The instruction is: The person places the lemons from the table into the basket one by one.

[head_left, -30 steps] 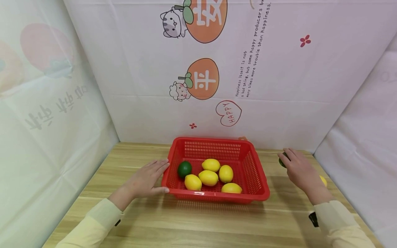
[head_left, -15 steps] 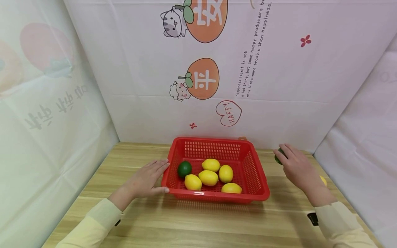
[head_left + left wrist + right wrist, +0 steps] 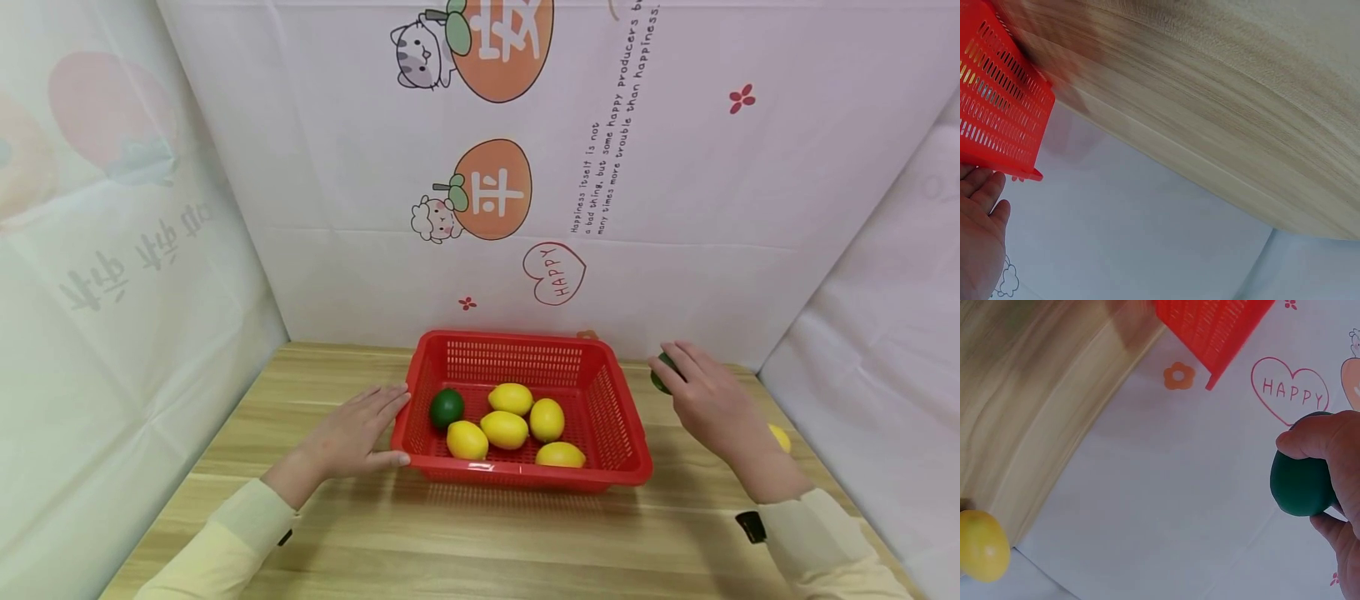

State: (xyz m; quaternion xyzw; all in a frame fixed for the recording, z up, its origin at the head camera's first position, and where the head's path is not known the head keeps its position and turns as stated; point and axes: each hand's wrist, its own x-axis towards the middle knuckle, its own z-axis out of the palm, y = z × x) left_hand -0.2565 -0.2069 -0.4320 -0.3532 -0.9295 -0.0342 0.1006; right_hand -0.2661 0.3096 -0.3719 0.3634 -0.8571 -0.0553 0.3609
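Right hand grips a smooth dark-green lime at the basket's 3 o'clock; left hand rests flat against it, fingers straight.

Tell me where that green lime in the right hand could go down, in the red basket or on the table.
In the red plastic basket, the back strip along the far wall and the right side are bare. Its middle is crowded with five yellow lemons and a green lime at left. The wooden table in front of the basket, between both sleeves, is bare. The right hand grips its dark green lime.
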